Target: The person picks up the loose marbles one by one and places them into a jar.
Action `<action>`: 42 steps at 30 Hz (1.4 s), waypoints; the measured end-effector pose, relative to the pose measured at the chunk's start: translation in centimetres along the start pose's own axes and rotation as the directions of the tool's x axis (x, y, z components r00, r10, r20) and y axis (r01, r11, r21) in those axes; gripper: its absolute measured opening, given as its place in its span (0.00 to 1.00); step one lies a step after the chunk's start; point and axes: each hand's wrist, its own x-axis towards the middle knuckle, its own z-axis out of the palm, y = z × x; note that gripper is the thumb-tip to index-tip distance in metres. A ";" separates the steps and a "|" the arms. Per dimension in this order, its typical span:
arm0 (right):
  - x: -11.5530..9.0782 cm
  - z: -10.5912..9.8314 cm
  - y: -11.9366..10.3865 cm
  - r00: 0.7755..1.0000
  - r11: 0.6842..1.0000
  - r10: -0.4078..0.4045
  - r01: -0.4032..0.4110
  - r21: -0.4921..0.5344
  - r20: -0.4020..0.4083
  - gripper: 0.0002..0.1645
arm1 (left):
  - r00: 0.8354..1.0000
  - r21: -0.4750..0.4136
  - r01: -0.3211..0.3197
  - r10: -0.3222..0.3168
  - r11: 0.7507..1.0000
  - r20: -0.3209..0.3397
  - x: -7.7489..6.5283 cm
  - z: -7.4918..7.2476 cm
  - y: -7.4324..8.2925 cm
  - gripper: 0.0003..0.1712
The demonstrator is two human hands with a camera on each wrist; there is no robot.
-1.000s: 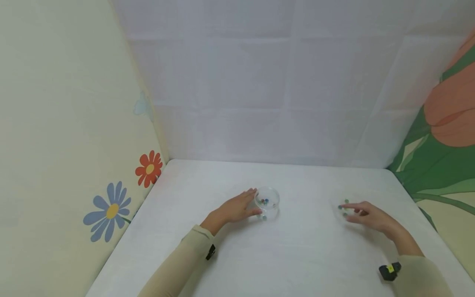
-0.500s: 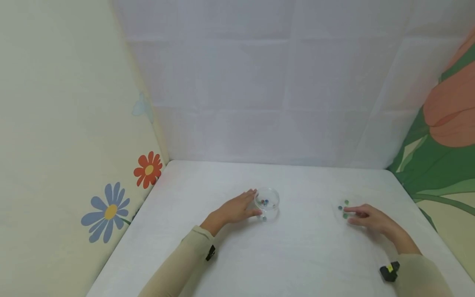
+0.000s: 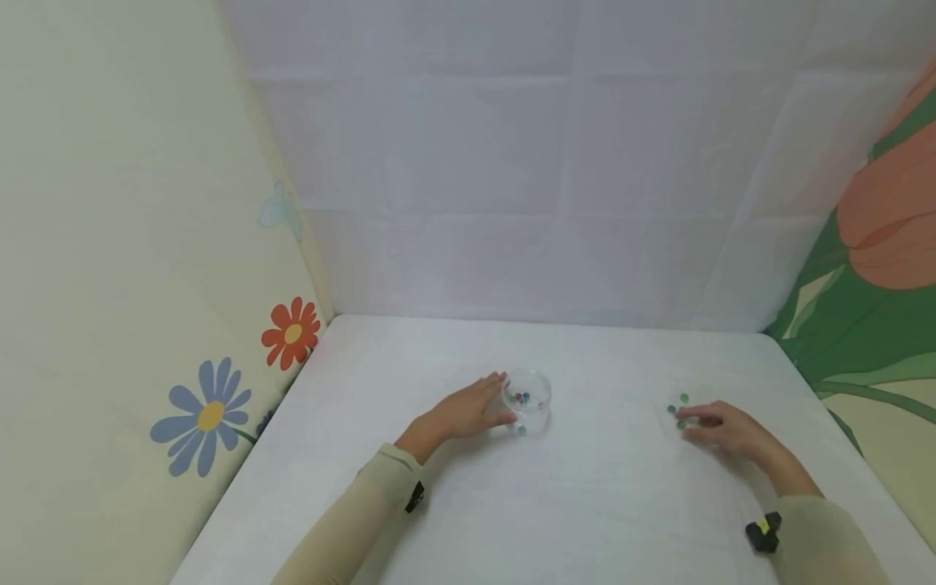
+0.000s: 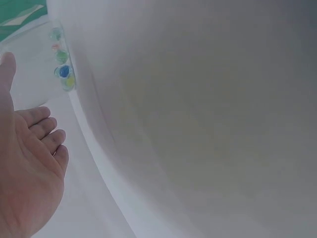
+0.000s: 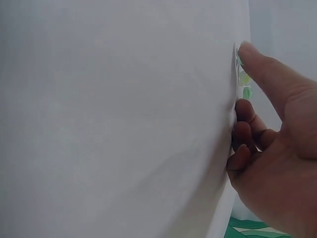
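A clear round cup [image 3: 537, 418] stands on the white table with several coloured glass marbles [image 3: 522, 398] at its bottom. My left hand [image 3: 462, 410] holds the cup from its left side, thumb in front and fingers round behind. In the left wrist view, blue, green and yellow marbles [image 4: 63, 72] show through the cup wall [image 4: 32, 64]. On the right, three green and bluish marbles [image 3: 684, 398] lie loose on the cloth. My right hand [image 3: 734, 431] is close beside them, forefinger and thumb apart around the nearest marble [image 3: 682, 424]. The right wrist view shows the other fingers [image 5: 242, 131] curled.
White cloth covers the table [image 3: 570, 504] and a white sheet [image 3: 475, 162] hangs behind it. Panels with painted flowers [image 3: 212, 416] stand at both sides. A small black camera [image 3: 764, 532] sits at the right wrist.
My right forefinger has drawn back from the bluish marble toward the nearest green one. The left hand and the cup have stayed in place.
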 end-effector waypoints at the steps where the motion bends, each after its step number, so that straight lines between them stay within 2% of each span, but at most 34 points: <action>1: 0.0 0.0 0.0 1.000 1.000 -0.003 0.003 -0.007 0.001 0.28 | 1.000 0.001 0.000 0.000 1.000 0.001 0.0 0.0 0.0 0.53; 7: 0.0 0.2 -0.2 0.999 1.000 0.025 -0.025 -0.017 -0.026 0.26 | 1.000 -0.001 0.001 -0.001 1.000 0.003 0.0 0.0 0.1 0.53; 18: 0.3 0.4 -0.9 0.988 0.990 0.135 -0.137 -0.023 -0.072 0.22 | 1.000 -0.010 -0.002 0.002 1.000 0.003 0.0 -0.3 0.3 0.51; 23: 0.0 0.4 -1.0 0.987 0.991 0.130 -0.132 -0.012 -0.091 0.22 | 1.000 -0.003 0.004 -0.004 1.000 0.008 0.0 -0.2 0.2 0.51; 32: 0.0 0.1 -1.7 0.981 0.986 0.155 -0.147 0.076 -0.115 0.23 | 1.000 0.009 -0.003 0.003 1.000 0.003 0.1 -0.2 0.2 0.52; 37: -0.2 0.0 -2.7 0.982 0.979 0.147 -0.127 0.159 -0.121 0.25 | 1.000 0.011 0.000 0.000 1.000 0.006 0.1 -0.2 0.2 0.51; 42: -0.3 0.2 -3.8 0.982 0.975 0.130 -0.101 0.198 -0.139 0.26 | 1.000 0.013 -0.002 0.002 1.000 0.005 0.0 -0.2 0.2 0.51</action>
